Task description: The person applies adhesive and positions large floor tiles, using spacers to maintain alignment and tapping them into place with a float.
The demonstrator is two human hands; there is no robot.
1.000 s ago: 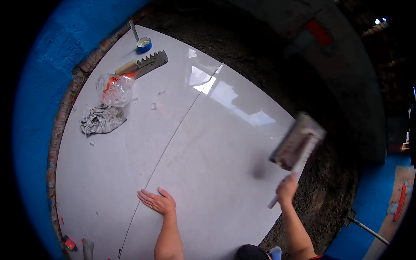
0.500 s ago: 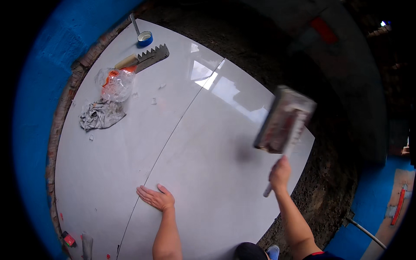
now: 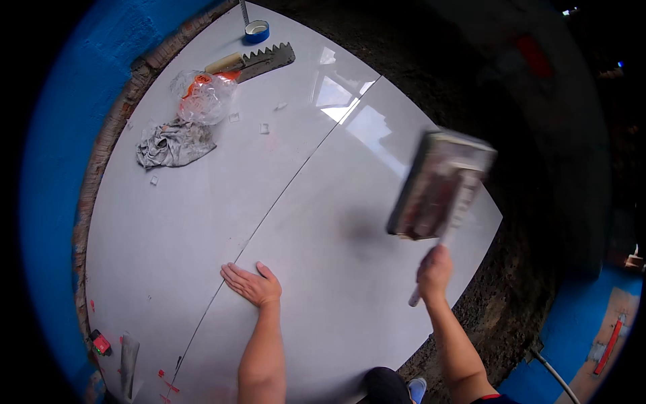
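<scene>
My left hand [image 3: 252,283] lies flat, fingers spread, on the glossy white floor tile [image 3: 350,296], right beside the thin joint line [image 3: 269,215] between two large tiles. My right hand [image 3: 435,272] grips the handle of a flat rectangular mallet-like tool [image 3: 439,184], held raised above the right tile and blurred by motion. Its dark shadow falls on the tile beneath it.
At the far left lie a grey rag [image 3: 172,143], a clear plastic bag with orange contents [image 3: 202,95], a notched trowel [image 3: 254,62] and a blue tape roll [image 3: 257,31]. Small white spacers dot the tile. Dark mortar bed [image 3: 491,101] borders the tiles; blue wall [image 3: 60,135] at left.
My right hand has swung the tool leftward and inward, from over the tile's right edge to above the right tile. My left hand has stayed flat in place.
</scene>
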